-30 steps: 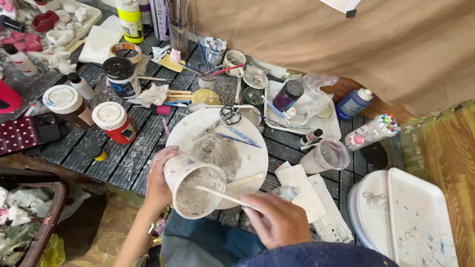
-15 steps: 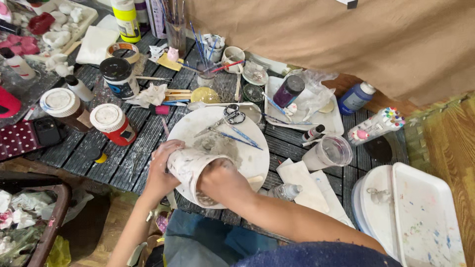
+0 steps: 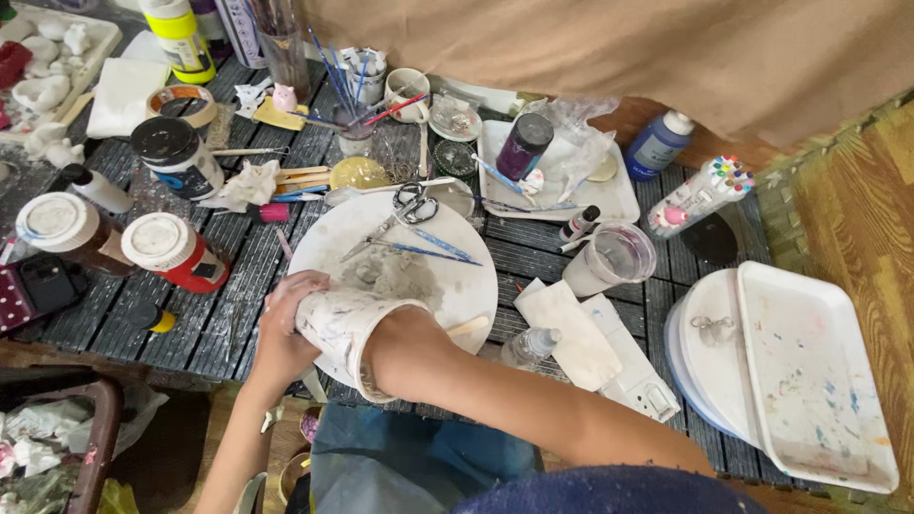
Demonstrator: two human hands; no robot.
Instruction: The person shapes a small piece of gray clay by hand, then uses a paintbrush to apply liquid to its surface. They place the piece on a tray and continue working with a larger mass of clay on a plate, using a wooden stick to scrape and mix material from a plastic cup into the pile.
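I clamp my left hand (image 3: 281, 333) around the paint-smeared cup (image 3: 347, 328), tipped sideways over the round plate (image 3: 466, 286) — my right hand (image 3: 405, 347) is buried inside, grip unreadable.

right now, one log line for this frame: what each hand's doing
left hand: grips tilted paint-smeared cup from outside | right hand: inside cup, hidden past wrist | cup: over white round plate | scissors: lying on plate

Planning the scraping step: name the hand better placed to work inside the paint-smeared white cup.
Right, probably. The right hand is already plunged into the paint-smeared white cup, tipped on its side over the round white plate; the left hand has its grip round the cup's base, steadying it.
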